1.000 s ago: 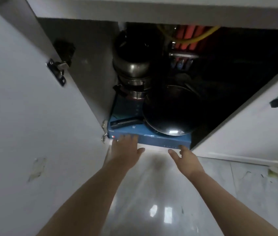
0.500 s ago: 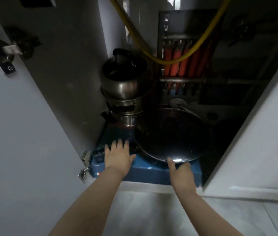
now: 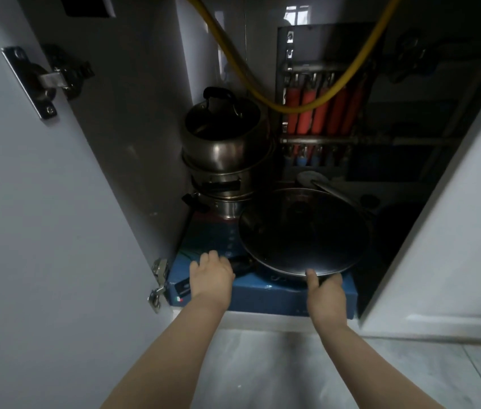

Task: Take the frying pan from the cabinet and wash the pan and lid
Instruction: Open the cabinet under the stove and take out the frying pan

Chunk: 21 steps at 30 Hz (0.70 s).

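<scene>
Since half a second ago, the left hand (image 3: pixel 212 276) has been curled over the pan handle (image 3: pixel 240 265); the right hand (image 3: pixel 326 293) pinches the frying pan (image 3: pixel 304 231) rim, atop the blue box (image 3: pixel 277 296). Lifting out is needed next.

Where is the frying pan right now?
In the head view, the frying pan sits low in the open cabinet, right of centre, on a blue box, beside the stacked steel pots on its left.
</scene>
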Each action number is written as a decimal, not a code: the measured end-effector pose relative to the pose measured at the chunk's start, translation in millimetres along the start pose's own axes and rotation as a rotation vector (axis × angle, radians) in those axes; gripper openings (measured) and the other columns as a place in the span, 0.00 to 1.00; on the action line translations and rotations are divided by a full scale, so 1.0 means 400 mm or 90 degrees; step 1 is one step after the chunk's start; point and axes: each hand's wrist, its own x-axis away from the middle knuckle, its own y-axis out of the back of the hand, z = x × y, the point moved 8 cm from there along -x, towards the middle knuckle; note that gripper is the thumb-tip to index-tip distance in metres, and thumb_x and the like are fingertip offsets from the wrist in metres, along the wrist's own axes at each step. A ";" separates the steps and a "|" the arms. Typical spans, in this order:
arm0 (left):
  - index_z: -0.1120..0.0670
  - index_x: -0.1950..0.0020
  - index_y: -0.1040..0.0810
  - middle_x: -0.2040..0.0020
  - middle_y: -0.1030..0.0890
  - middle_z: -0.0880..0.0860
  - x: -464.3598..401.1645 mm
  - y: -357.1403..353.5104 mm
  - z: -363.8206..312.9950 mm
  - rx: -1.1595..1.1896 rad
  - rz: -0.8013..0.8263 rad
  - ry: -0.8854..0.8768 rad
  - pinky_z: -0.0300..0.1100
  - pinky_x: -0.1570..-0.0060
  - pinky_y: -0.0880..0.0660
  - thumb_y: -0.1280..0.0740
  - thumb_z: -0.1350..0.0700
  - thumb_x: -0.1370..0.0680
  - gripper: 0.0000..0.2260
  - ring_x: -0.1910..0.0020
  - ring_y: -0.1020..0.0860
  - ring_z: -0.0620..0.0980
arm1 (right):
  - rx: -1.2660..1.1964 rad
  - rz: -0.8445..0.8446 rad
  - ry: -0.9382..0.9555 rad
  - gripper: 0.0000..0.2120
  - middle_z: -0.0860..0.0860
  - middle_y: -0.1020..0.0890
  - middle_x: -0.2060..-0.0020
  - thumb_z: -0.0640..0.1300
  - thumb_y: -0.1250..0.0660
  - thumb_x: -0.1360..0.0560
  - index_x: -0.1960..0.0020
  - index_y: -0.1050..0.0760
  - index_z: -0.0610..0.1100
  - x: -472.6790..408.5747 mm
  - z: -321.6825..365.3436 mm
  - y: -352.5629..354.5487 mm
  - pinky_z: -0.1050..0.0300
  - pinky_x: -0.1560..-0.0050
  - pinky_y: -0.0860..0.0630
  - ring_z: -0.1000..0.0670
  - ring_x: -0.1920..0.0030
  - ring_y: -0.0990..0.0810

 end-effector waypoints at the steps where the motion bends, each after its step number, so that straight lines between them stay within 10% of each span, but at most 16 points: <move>1: 0.57 0.35 0.30 0.38 0.29 0.56 0.007 0.001 -0.002 0.003 -0.006 0.002 0.46 0.39 0.35 0.42 0.51 0.19 0.16 0.37 0.31 0.55 | -0.006 -0.002 -0.001 0.21 0.35 0.20 0.49 0.48 0.42 0.20 0.37 0.38 0.32 -0.001 -0.002 0.003 0.52 0.56 0.32 0.35 0.48 0.22; 9: 0.58 0.37 0.31 0.39 0.28 0.56 0.072 0.004 -0.023 0.112 -0.024 0.008 0.45 0.44 0.30 0.44 0.47 0.19 0.18 0.40 0.29 0.54 | -0.249 0.043 -0.082 0.31 0.44 0.31 0.30 0.49 0.37 0.23 0.25 0.47 0.48 -0.036 -0.054 -0.021 0.40 0.36 0.28 0.39 0.33 0.30; 21: 0.54 0.46 0.28 0.50 0.19 0.55 0.079 -0.047 -0.024 0.301 0.092 0.064 0.46 0.54 0.25 0.43 0.36 0.23 0.22 0.50 0.20 0.55 | -0.519 0.122 -0.124 0.36 0.53 0.40 0.25 0.46 0.35 0.23 0.26 0.54 0.64 -0.048 -0.061 -0.050 0.45 0.46 0.21 0.43 0.31 0.31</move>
